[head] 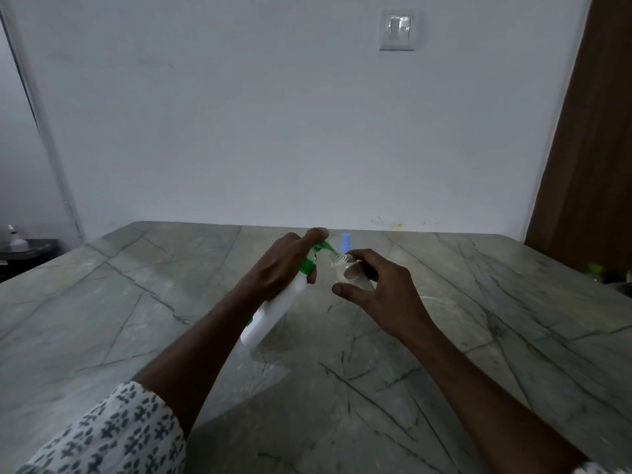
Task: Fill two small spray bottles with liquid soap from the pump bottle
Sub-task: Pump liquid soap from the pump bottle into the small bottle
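Observation:
My left hand (280, 265) grips the white pump bottle (273, 313) near its green pump head (316, 253), holding it tilted above the table, with a finger on top of the pump. The green nozzle touches the open threaded neck of a small clear spray bottle (343, 268). My right hand (379, 289) holds that clear bottle tilted toward the nozzle. Behind both, the blue top of a second spray bottle (346, 241) shows; its body is hidden by my hands.
The grey marble table (171, 319) stretches wide to both sides and toward me. A wall stands right behind its far edge. A brown door (595, 148) is at the right, with a green-capped item (595, 270) at the table's right edge. A dark stand holding a bottle (15, 239) is at far left.

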A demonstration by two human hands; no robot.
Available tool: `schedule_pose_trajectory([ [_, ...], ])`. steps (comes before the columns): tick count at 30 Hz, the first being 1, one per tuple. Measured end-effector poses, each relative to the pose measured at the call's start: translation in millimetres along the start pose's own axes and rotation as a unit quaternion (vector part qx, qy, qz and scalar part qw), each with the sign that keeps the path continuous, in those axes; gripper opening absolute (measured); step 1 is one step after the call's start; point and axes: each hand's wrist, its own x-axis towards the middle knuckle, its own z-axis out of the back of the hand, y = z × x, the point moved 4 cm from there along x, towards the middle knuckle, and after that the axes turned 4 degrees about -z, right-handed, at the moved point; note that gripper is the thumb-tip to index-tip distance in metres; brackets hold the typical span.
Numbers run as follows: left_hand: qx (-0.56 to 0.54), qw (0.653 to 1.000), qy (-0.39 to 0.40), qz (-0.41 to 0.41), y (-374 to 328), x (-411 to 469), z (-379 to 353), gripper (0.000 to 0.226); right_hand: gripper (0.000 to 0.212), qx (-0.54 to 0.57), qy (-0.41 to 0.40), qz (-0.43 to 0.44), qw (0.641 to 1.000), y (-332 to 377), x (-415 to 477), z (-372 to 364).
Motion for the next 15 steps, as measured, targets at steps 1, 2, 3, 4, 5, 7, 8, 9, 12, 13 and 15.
schedule_pose_trajectory([
  [1,0.001,1.0,0.0,0.001,-0.1,0.0,-0.2,0.071,0.058,-0.001,0.002,0.0,1.0,-0.1,0.1,-0.3],
  [2,0.0,1.0,0.0,0.003,-0.2,-0.1,0.1,0.068,0.058,-0.002,0.004,0.0,1.0,-0.4,0.1,-0.7],
  [3,-0.001,1.0,0.0,0.003,-0.2,0.0,0.6,0.065,0.057,-0.004,0.006,0.001,1.0,-0.9,0.1,-1.2],
  [4,-0.002,1.0,0.0,0.0,-0.7,0.0,0.9,0.062,0.056,-0.007,0.008,0.002,1.0,-1.2,0.0,-1.6],
  [5,-0.001,1.0,0.001,-0.002,-1.3,0.0,1.1,0.059,0.056,-0.01,0.011,0.002,1.0,-1.4,-0.2,-2.1],
  [7,-0.001,1.0,0.006,-0.004,-2.5,-0.4,1.4,0.052,0.055,-0.016,0.015,0.001,1.0,-1.3,-0.7,-3.2],
  [8,-0.003,1.0,0.009,-0.005,-2.5,-0.5,1.5,0.05,0.054,-0.016,0.016,0.0,1.0,-1.0,-1.0,-3.7],
  [9,-0.008,1.0,0.009,-0.007,-1.5,-0.4,1.7,0.05,0.054,-0.016,0.016,-0.001,1.0,-0.6,-1.4,-4.0],
  [12,-0.006,1.0,-0.002,-0.009,2.0,0.2,2.0,0.066,0.056,-0.008,0.012,-0.005,1.0,0.0,-1.5,-2.8],
  [13,-0.005,1.0,-0.007,-0.01,2.9,0.5,1.9,0.07,0.056,-0.004,0.009,-0.005,1.0,0.3,-1.4,-2.3],
  [15,-0.008,1.0,-0.009,-0.013,2.5,-0.2,1.1,0.068,0.058,0.002,0.008,-0.006,1.0,0.8,-1.3,-2.3],
])
